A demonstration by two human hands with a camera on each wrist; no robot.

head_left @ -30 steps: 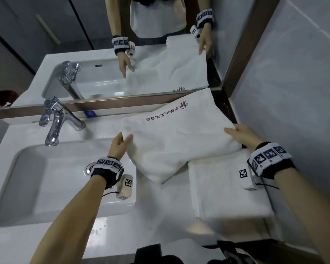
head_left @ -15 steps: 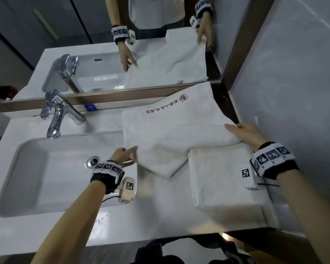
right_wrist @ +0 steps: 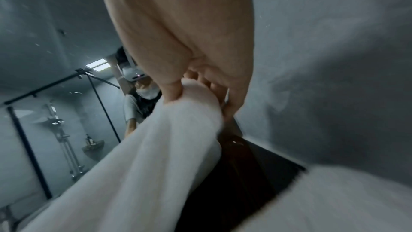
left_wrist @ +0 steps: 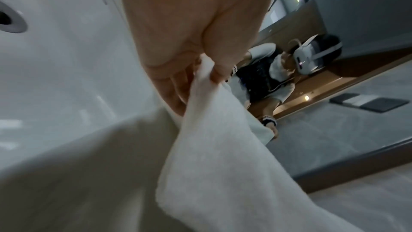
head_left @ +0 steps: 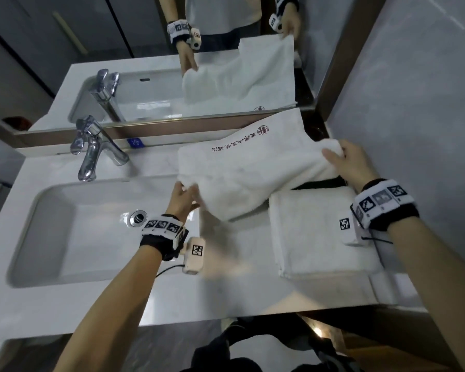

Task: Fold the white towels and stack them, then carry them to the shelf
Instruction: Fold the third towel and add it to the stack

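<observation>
Folding is under way: nearest us, a finished folded towel (head_left: 317, 232), thick-piled and rectangular, is lying on the glossy white counter (head_left: 226, 291) by the sink (head_left: 91, 232). Beyond it we are lifting the printed towel (head_left: 253, 173); our left hand (head_left: 183, 200) is pinching its left edge between thumb and fingers, our right hand (head_left: 352, 165) gripping the bunched right end. Next, we judge, comes bringing the ends together evenly. Farthest, the mirror (head_left: 199, 63) is reflecting both.
</observation>
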